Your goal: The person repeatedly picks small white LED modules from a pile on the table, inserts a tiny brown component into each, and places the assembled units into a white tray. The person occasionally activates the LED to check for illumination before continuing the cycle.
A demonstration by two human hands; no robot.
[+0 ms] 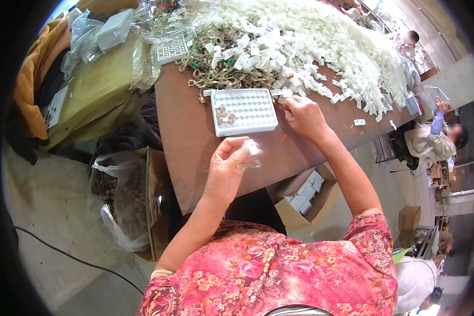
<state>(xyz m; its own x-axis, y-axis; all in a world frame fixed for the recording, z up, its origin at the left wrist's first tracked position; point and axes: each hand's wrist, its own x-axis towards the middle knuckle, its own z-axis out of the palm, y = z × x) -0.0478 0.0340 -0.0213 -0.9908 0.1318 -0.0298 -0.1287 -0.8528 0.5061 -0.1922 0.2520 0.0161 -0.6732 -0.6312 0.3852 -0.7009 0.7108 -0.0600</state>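
Head view: white pieces (321,47) crowd beyond the tray (247,129).

Hands counted: two, left hand (231,160) and right hand (304,117). Surface (189,137): one. White tray (247,130) between hands and heap: one, held about seven round pieces (225,114). Loose white pieces (332,47) exceeded counting. Cardboard boxes (289,215) numbered at least two. Co-workers (432,142): at least two.

It's a workshop — white parts (353,68) lie heaped on a worktable (184,152) near cardboard boxes (288,215).
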